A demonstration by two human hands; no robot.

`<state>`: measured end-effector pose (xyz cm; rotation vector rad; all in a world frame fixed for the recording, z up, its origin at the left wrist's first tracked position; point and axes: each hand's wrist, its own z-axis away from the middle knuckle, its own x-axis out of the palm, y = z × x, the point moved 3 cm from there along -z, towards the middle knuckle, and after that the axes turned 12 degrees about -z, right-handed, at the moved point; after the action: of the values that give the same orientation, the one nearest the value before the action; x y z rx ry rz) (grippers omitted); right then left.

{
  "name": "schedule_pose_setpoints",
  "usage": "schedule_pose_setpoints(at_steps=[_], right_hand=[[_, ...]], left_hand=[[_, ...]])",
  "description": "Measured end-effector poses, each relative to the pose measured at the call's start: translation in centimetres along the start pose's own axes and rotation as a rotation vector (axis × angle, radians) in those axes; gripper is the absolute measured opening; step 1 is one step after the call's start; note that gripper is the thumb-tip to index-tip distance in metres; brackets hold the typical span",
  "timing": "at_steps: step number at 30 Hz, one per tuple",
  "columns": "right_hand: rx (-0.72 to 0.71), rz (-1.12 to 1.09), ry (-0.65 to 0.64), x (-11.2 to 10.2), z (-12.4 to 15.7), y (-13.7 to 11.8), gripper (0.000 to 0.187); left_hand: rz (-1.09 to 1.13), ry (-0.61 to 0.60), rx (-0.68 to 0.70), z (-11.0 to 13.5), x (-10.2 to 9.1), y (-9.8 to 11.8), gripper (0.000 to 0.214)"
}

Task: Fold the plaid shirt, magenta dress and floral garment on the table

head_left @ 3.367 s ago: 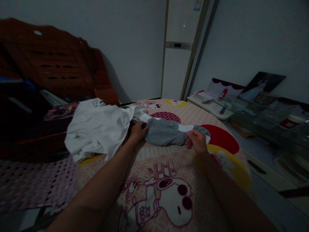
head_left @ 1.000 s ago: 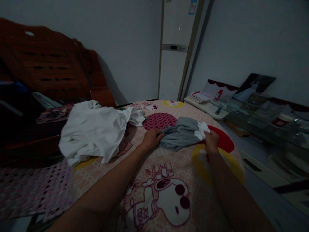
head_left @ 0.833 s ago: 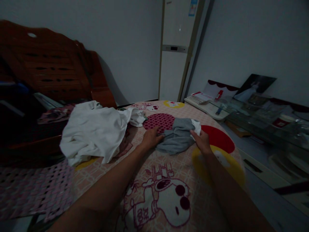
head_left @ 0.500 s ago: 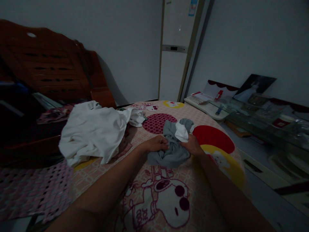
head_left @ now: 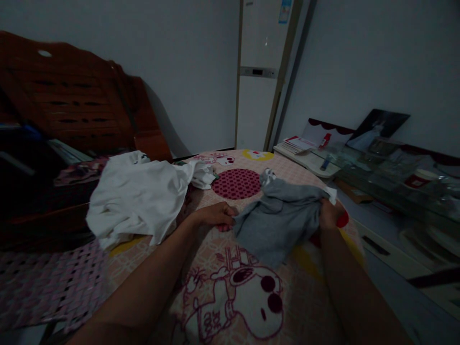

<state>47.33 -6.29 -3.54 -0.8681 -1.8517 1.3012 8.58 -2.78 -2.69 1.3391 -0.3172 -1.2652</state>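
Note:
A grey garment (head_left: 280,218) with white parts is stretched between my hands over the round table; its exact kind is unclear. My left hand (head_left: 217,215) is closed on its left corner. At its right end, my right hand (head_left: 328,213) grips the cloth, and a bit of white (head_left: 331,194) sticks out above the fingers. A white bunched part (head_left: 268,176) shows at the garment's far edge. Left of my left hand lies a heap of white cloth (head_left: 140,196) on the table's left side.
A patterned tablecloth (head_left: 247,297) with cartoon dogs covers the table. Beyond it stand a wooden bench (head_left: 72,105) at left and a tall white cabinet-like unit (head_left: 257,110). At right, a glass-topped stand (head_left: 381,167) holds papers (head_left: 298,143), a cup (head_left: 420,178) and a photo (head_left: 381,127).
The grey garment has gone from a bunched pile to spread out. My right hand has moved right with its end, and my left hand has shifted slightly left.

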Motion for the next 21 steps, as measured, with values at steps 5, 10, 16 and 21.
schedule_pose_setpoints(at_steps=[5,10,16,21], right_hand=[[0.068,0.076,0.003,0.4,0.0,1.2,0.028],[-0.107,0.221,-0.167,2.0,1.2,0.5,0.042],[-0.181,0.325,-0.286,2.5,1.8,0.2,0.053],[-0.087,0.208,-0.346,2.6,1.8,0.4,0.038]], left_hand=[[0.042,0.389,0.111,-1.5,-0.6,0.2,0.037],[0.012,0.838,0.187,-4.6,0.7,1.3,0.058],[-0.336,0.558,0.296,-6.2,2.7,3.0,0.027],[0.157,0.293,0.200,-1.5,-1.0,1.8,0.017]])
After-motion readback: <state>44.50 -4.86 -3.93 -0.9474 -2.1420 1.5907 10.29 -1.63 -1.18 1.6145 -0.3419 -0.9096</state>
